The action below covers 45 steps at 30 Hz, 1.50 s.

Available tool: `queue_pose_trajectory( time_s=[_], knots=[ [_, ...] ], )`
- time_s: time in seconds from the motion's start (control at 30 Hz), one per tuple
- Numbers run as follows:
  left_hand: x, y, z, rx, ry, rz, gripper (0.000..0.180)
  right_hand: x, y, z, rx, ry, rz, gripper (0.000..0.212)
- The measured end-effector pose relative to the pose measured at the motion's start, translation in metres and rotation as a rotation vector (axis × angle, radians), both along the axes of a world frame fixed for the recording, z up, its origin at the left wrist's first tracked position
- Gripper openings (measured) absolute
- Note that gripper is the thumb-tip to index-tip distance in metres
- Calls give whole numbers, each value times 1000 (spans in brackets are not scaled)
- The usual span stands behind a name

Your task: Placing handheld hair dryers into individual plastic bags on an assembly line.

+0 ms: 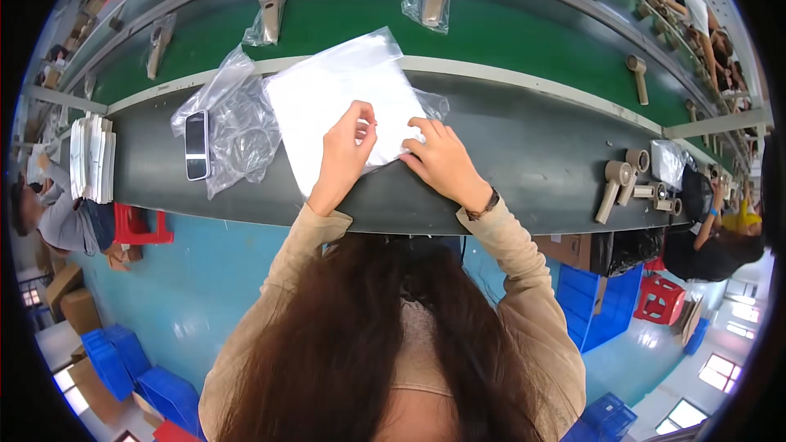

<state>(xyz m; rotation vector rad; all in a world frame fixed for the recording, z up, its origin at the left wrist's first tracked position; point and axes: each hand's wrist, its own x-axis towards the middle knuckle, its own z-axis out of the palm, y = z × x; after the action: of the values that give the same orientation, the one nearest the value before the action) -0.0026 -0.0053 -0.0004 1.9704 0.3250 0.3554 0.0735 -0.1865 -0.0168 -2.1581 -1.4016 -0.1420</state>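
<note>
A glossy white plastic sheet [327, 98], perhaps a stack of flat bags, lies slanted on the dark worktop in front of me, its far corner translucent. Over its middle, my left hand [350, 151] is closed, thumb and fingertips drawn together; whatever they may hold is too small to make out. At the sheet's right edge, my right hand [444, 160] has its fingers bent and its thumb pinching near the rim. Crumpled clear plastic bags [241, 143] lie left of the sheet, and a phone [196, 145] rests on them.
Beyond a pale rail runs a green conveyor belt [344, 12] carrying bagged handheld fans [270, 12]. Several bare beige fans [612, 188] lie at the worktop's right end. A stack of white booklets [92, 157] stands at the left end. Other people sit at both sides.
</note>
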Motion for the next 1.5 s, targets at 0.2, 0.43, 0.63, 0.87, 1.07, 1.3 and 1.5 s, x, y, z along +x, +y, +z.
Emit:
queue_pose_trajectory(
  time_s=[0.2, 0.43, 0.63, 0.87, 1.07, 1.3, 1.5],
  knots=[
    [2, -14, -5, 279, -92, -86, 8, 2, -18, 11, 87, 3, -62, 14],
    [-9, -21, -12, 410, -110, 117, 11, -6, -46, 127, 456, -208, -156, 27],
    [1, -28, -16, 481, -132, 163, 15, -74, -67, 227, 967, -730, -435, 27],
    [4, -30, -9, 407, -89, 116, 28, -56, -96, 239, 643, -1040, -434, 64],
    [-5, -24, -1, 308, -26, 46, 32, -15, -93, 200, 658, -849, -361, 43],
    [2, -38, -1, 355, -83, 58, 24, 234, -143, 43, 129, -482, -820, 22],
    [4, -36, -8, 386, -122, 2, 16, 387, -266, -43, -326, -545, -1330, 65]
  ],
)
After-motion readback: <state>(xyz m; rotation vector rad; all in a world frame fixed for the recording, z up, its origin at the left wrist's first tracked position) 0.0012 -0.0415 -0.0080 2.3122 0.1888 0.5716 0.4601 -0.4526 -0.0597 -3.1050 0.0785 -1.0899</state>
